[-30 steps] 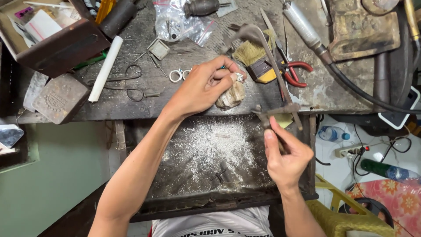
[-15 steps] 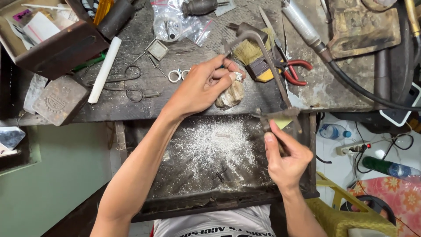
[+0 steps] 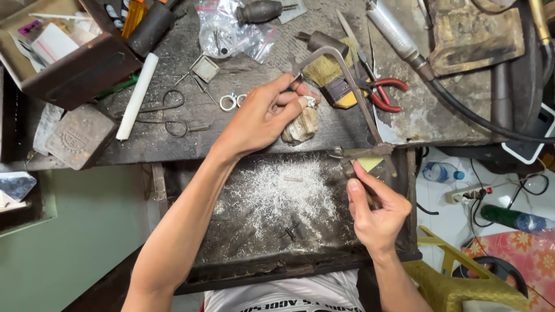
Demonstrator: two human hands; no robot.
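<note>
My left hand (image 3: 260, 118) pinches a small silver piece (image 3: 310, 101) against a worn wooden bench peg (image 3: 300, 128) at the bench's front edge. My right hand (image 3: 376, 211) grips the handle of a jeweller's saw frame (image 3: 348, 74). The frame arches from the handle, over the bench, to just above my left fingertips. The blade itself is too thin to make out. Below both hands lies a dark catch tray (image 3: 231, 271) strewn with silver filings (image 3: 277, 196).
On the bench are red-handled pliers (image 3: 388, 95), a brush (image 3: 328, 74), two small rings (image 3: 228, 103), a white rod (image 3: 137, 95), a metal block (image 3: 81, 136), a wooden box (image 3: 63, 63), a plastic bag (image 3: 228, 32) and a hose-fed handpiece (image 3: 396, 37). Bottles (image 3: 514, 219) lie on the floor to the right.
The saw frame and my right hand have slid a little toward me. My left hand stays on the peg with the silver piece.
</note>
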